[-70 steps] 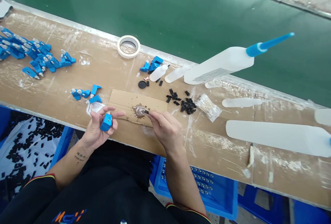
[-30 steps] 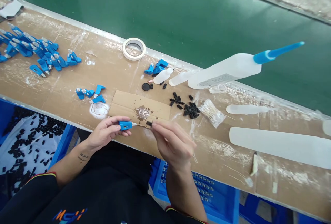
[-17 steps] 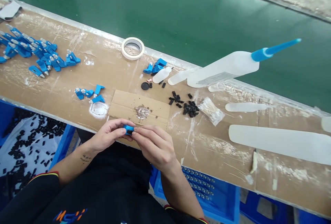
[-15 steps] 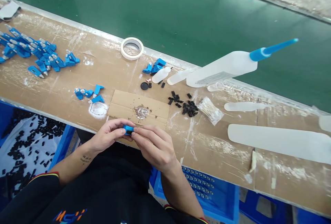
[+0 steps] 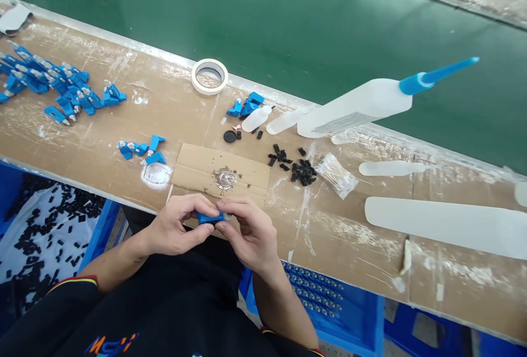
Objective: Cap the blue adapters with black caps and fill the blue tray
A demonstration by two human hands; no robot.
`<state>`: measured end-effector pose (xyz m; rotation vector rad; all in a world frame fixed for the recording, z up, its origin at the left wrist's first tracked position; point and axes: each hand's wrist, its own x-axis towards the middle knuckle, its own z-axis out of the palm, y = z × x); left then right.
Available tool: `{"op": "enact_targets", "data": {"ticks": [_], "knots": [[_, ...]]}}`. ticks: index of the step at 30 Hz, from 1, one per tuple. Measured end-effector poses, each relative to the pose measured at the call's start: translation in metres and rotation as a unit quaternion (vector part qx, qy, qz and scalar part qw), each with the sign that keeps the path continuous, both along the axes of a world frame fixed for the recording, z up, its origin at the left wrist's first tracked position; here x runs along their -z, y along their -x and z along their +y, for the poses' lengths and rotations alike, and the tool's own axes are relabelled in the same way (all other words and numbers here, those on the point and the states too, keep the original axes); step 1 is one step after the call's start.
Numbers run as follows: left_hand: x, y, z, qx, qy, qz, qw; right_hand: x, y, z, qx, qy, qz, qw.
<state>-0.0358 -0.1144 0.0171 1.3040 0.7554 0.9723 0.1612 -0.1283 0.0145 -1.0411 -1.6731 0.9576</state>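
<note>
Between my two hands, just off the table's front edge, is a small blue plastic part (image 5: 209, 218) with a pale tip at its right end. My left hand (image 5: 180, 224) grips its left side with thumb and fingers. The thumb and fingertips of my right hand (image 5: 252, 230) pinch the right end. Fingers cover much of the part, so its black insert cannot be made out. Just beyond my hands lies a cardboard piece (image 5: 193, 167) with a clear, wet-looking puddle (image 5: 225, 178) on it. Small black pieces (image 5: 303, 172) lie heaped to the right.
More blue parts (image 5: 150, 151) lie left of the cardboard, with a large pile (image 5: 49, 79) farther left. A tape roll (image 5: 209, 77), a big white bottle (image 5: 358, 107) and a bag of cotton swabs (image 5: 336, 176) stand or lie around. Blue crates (image 5: 362, 313) sit below the table edge.
My hands have turned the blue part, so its black piece no longer shows and a pale tip does. My right hand has shifted from pressing its face to pinching its right end.
</note>
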Motion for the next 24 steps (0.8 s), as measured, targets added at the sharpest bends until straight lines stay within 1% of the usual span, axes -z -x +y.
{"op": "enact_targets", "data": {"ticks": [2,4,5,7,10,11,13,15,17,19,20,22,24], "knots": [[0.001,-0.001,-0.001,-0.006,-0.052,0.038,0.998,0.004,0.001,0.000,-0.003,-0.015,0.009,1.000],[0.002,-0.001,-0.001,-0.008,-0.088,0.061,0.994,0.008,0.001,0.000,-0.001,-0.030,0.022,0.999],[0.004,-0.002,-0.001,-0.009,-0.095,0.064,0.993,0.010,0.001,0.000,0.000,-0.031,0.033,0.999],[0.006,-0.003,0.000,-0.006,-0.087,0.056,0.995,0.015,0.001,0.000,-0.005,-0.017,0.065,0.998],[0.008,-0.003,0.002,-0.004,-0.071,0.049,0.996,0.018,0.000,-0.001,-0.023,0.046,0.120,0.991],[0.008,-0.001,0.002,-0.005,-0.083,0.054,0.995,0.018,-0.001,-0.001,-0.030,0.077,0.137,0.987],[0.006,0.004,0.002,-0.001,-0.139,0.083,0.987,0.014,-0.003,-0.002,-0.046,0.149,0.165,0.974],[0.002,0.011,0.000,0.028,-0.227,0.139,0.964,0.010,-0.006,-0.006,-0.063,0.218,0.191,0.955],[0.000,0.017,-0.001,0.073,-0.321,0.203,0.922,0.009,-0.009,-0.012,-0.073,0.278,0.224,0.931],[0.002,0.016,0.003,0.120,-0.397,0.242,0.877,0.013,-0.013,-0.020,-0.067,0.317,0.265,0.908],[0.004,0.012,0.006,0.143,-0.428,0.243,0.859,0.017,-0.016,-0.025,-0.059,0.329,0.288,0.897],[0.010,-0.003,0.011,0.193,-0.471,0.227,0.830,0.025,-0.026,-0.038,-0.030,0.336,0.323,0.884],[0.017,-0.026,0.011,0.227,-0.493,0.207,0.814,0.031,-0.046,-0.059,0.027,0.326,0.326,0.887]]}}
